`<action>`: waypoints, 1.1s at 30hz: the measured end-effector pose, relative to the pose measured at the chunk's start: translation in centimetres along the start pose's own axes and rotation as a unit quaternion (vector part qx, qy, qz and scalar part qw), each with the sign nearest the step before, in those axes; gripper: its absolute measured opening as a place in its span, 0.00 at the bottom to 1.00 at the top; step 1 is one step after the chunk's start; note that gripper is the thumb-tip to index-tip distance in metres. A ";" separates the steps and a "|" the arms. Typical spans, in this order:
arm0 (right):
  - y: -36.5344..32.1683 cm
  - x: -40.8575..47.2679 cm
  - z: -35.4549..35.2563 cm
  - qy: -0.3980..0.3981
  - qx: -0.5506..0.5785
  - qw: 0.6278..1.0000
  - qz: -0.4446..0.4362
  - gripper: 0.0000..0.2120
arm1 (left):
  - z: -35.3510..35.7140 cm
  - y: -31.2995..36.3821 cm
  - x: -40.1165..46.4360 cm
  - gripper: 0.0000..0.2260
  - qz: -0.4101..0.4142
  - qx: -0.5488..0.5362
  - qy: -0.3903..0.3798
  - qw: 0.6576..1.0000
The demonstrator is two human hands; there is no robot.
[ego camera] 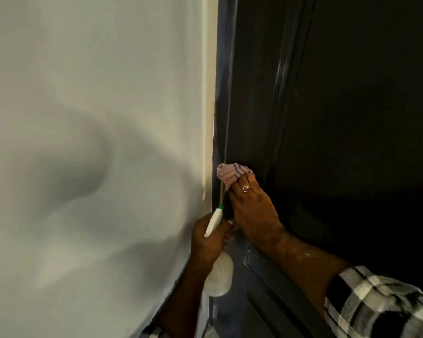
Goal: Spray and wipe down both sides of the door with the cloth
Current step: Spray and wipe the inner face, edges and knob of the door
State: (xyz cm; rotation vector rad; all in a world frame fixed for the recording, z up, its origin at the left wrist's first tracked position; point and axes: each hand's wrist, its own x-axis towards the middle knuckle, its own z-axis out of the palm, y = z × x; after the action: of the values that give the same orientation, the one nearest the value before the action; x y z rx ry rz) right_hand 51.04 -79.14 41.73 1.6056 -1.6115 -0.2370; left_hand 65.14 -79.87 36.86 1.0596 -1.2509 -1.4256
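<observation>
Pale wall (88,142) left, dark door (351,118) right. Our right hand (253,206) presses the striped cloth (230,174) against the door's edge; our left hand (209,240) grips the white spray bottle (219,274) just below.

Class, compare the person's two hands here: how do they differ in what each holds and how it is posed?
The left hand grips a white spray bottle; the right hand presses a striped cloth against the dark door. The left sits lower, the right reaches higher. Both work near the door's edge.
</observation>
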 end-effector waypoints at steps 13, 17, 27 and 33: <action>0.4 -6.0 -2.2 0.031 -0.028 0.990 0.132 0.59 | 1.4 -4.0 -2.0 0.09 0.079 -0.006 -0.030 0.996; 0.4 -12.2 -1.5 0.079 -0.032 0.983 0.162 0.48 | 1.1 -4.1 -4.2 0.08 0.090 0.005 -0.073 0.993; 7.1 -29.0 -2.3 0.171 -0.034 0.942 0.288 0.49 | 5.7 -4.1 -10.1 0.09 0.083 -0.065 -0.219 0.970; 10.0 -34.1 -0.8 0.241 -0.015 0.903 0.356 0.37 | 9.0 -4.3 -13.1 0.14 0.110 -0.021 -0.253 0.961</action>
State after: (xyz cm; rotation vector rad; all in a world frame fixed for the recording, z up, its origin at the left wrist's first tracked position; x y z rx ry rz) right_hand 38.70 -46.57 34.72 0.8559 -1.6533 0.4850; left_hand 58.44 -65.14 33.90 0.5139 -1.6329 -1.5922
